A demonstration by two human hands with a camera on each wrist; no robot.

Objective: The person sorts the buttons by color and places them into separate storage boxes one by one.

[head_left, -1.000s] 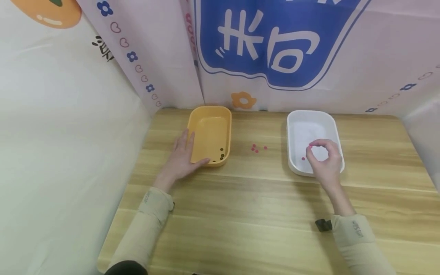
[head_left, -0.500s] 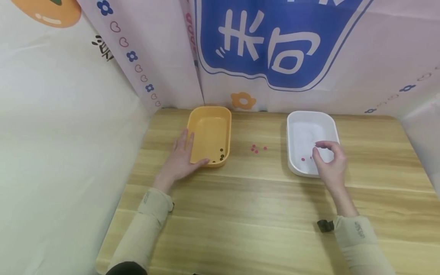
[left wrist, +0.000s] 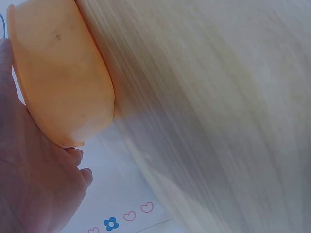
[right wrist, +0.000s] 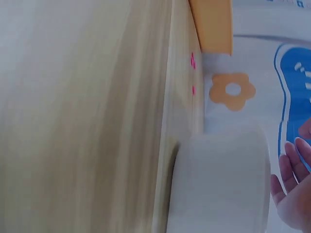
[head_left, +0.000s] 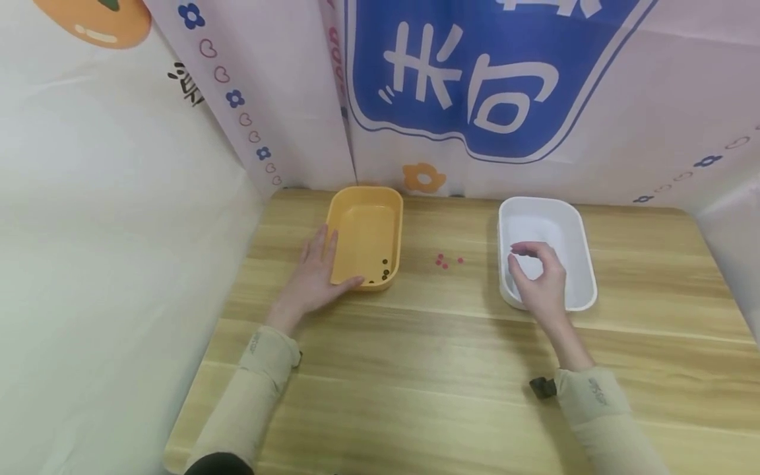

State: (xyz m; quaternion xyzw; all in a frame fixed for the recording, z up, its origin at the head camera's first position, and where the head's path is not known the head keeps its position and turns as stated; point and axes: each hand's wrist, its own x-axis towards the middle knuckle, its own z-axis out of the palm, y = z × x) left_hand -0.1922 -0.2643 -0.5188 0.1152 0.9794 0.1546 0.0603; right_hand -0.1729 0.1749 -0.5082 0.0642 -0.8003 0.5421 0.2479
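My left hand (head_left: 311, 280) rests along the left side of the yellow tray (head_left: 363, 231), fingers extended and thumb over its front rim. Several small dark round pieces (head_left: 385, 272) lie in that tray's front right corner. Over the white tray (head_left: 571, 241) hovers my right hand (head_left: 543, 287), thumb and index finger bowed with a small gap between their tips and nothing visible there. The right wrist view shows its other fingers (right wrist: 286, 172) loosely spread above the rim. Part of the white tray's floor is hidden behind this hand. Several small red round pieces (head_left: 460, 260) lie between the trays.
Both trays stand near the back of a wood-grain table (head_left: 415, 369). Behind it hangs a printed cloth (head_left: 285, 79) with a blue sign and an orange flower. A black device (head_left: 543, 388) is at the right cuff.
A red piece held in my right fingertips was let go into the white tray. The hand then moved left over the tray. My left hand stays at the yellow tray.
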